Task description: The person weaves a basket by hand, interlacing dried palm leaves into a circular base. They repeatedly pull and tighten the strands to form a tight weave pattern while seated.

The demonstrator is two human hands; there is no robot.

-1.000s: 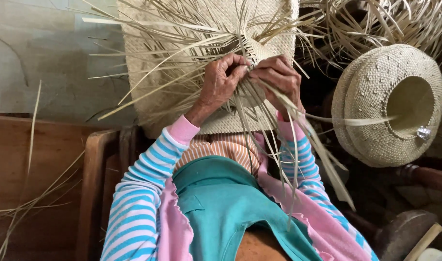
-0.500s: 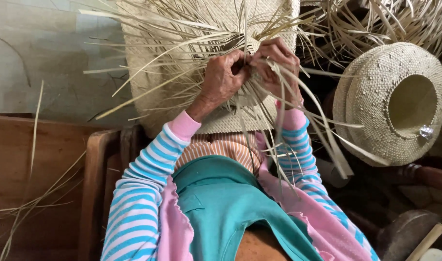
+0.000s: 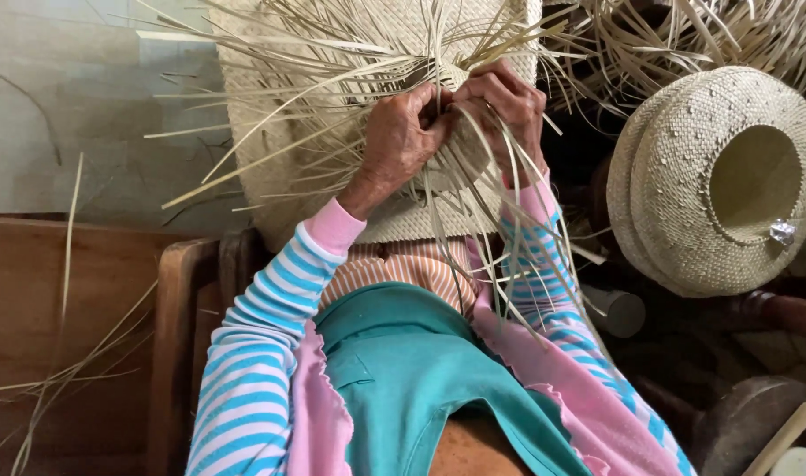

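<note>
The left hand [image 3: 401, 134] and the right hand [image 3: 501, 107] sit close together, fingers curled tight around thin straw strips [image 3: 332, 106]. They pinch the strips right on top of the woven mat [image 3: 271, 167], which lies under both hands and reaches far to the left. Loose strips poke out all around, so there is little free room near the fingers. The mat is pale, flat and bumpy like a basket. Just right of the right hand rests a round woven hat [image 3: 685, 176] with a deep hole. Left of the left hand is a brown wooden bench [image 3: 94, 317], smooth, with more room.
</note>
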